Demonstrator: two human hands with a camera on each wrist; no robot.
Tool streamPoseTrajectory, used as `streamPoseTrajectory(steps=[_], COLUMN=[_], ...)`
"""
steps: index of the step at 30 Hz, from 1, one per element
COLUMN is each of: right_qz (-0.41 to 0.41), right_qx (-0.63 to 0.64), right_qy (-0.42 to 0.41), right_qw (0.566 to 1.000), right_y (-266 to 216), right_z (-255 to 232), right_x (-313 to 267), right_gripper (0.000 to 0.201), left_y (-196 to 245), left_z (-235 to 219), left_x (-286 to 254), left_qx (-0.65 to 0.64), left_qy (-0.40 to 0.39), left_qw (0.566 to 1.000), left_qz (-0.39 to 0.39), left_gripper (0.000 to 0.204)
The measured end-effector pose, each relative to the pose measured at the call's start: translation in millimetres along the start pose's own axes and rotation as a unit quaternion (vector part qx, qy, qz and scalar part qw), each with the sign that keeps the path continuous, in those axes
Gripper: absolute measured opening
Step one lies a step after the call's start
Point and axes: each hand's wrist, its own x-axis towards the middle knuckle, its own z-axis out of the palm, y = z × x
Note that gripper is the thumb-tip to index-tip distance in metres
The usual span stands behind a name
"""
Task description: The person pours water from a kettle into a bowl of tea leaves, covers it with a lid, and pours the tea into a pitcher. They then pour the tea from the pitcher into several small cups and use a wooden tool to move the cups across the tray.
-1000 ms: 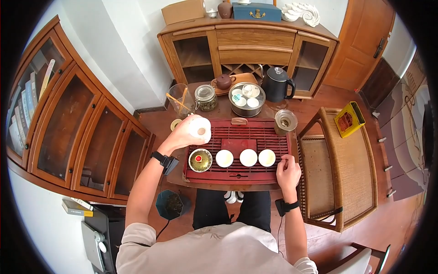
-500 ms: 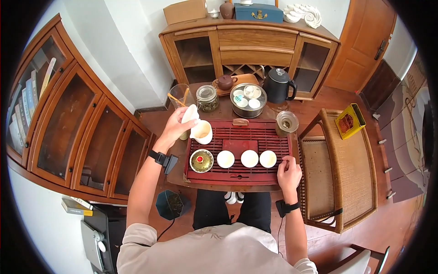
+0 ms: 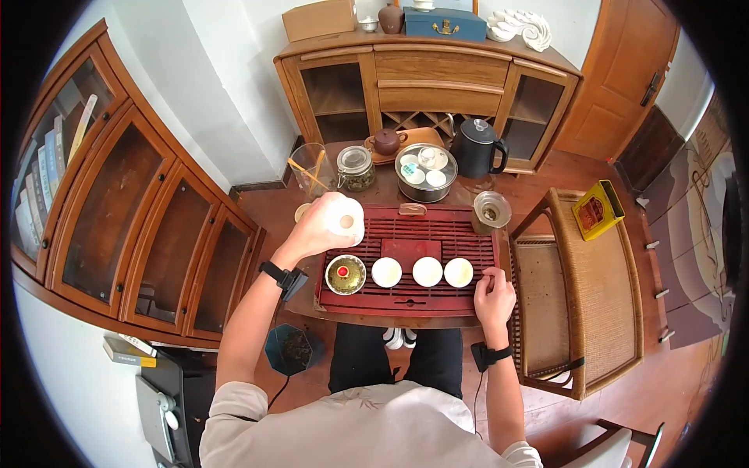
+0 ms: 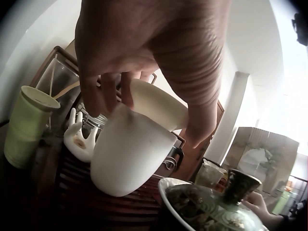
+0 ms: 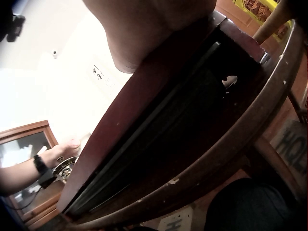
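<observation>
The place seems to be a room for tea, maybe inside a home. A low table bears a red slatted tray (image 3: 363,303) with white cups (image 3: 427,271), and behind it stand a brown teapot (image 3: 386,141) and a black kettle (image 3: 474,148). Around there are a wooden sideboard (image 3: 441,72), a glass-door cabinet (image 3: 121,243) with books (image 3: 48,168), and a rattan cart (image 3: 612,300).
</observation>
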Motion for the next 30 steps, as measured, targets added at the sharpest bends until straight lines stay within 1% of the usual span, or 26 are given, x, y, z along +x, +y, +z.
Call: streamPoseTrajectory(steps=[2,4,8,10,11,13,14,16,23,25,30], right_qz=[0.003,0.005,0.002,0.001,0.001,0.005,0.005,0.000,-0.002,-0.004,-0.003], right_qx=[0.003,-0.001,-0.001,0.003,0.003,-0.002,-0.002,-0.007,-0.003,-0.004,0.002], right_qy=[0.001,-0.001,0.005,0.006,0.005,0.000,-0.001,0.004,0.009,0.012,0.010], right_qw=[1.000,1.000,1.000,1.000,1.000,1.000,1.000,1.000,1.000,1.000,1.000], right_y=[-1,-1,-1,-3,-2,-1,-1,-3,-1,-1,-3], right_z=[0,-1,0,-1,-1,-1,-1,-2,0,0,-1], right_x=[0,0,0,1,1,0,0,1,0,0,1], right_gripper=[0.013,0.013,0.013,0.013,0.013,0.013,0.013,0.013,0.013,0.013,0.012], left_y=[-2,-2,-16,-26,-22,-14,-9,-2,-10,-11,-8], left_z=[1,3,6,11,10,8,7,6,10,9,10], left_x=[0,0,0,-3,-3,-4,-4,-4,0,1,0], left_qx=[0.020,0.023,0.023,-0.001,-0.001,0.029,0.029,0.052,0.054,0.033,0.050], left_qy=[-0.001,-0.011,-0.035,0.003,0.003,0.005,0.006,-0.023,-0.019,-0.021,-0.021], left_qw=[1.000,1.000,0.999,1.000,1.000,1.000,1.000,0.998,0.998,0.999,0.998], left_qz=[0.013,-0.002,-0.005,-0.015,-0.015,-0.003,-0.003,-0.012,-0.027,-0.024,-0.008], left_gripper=[0.078,0.078,0.082,0.091,0.091,0.097,0.097,0.097,0.097,0.097,0.095])
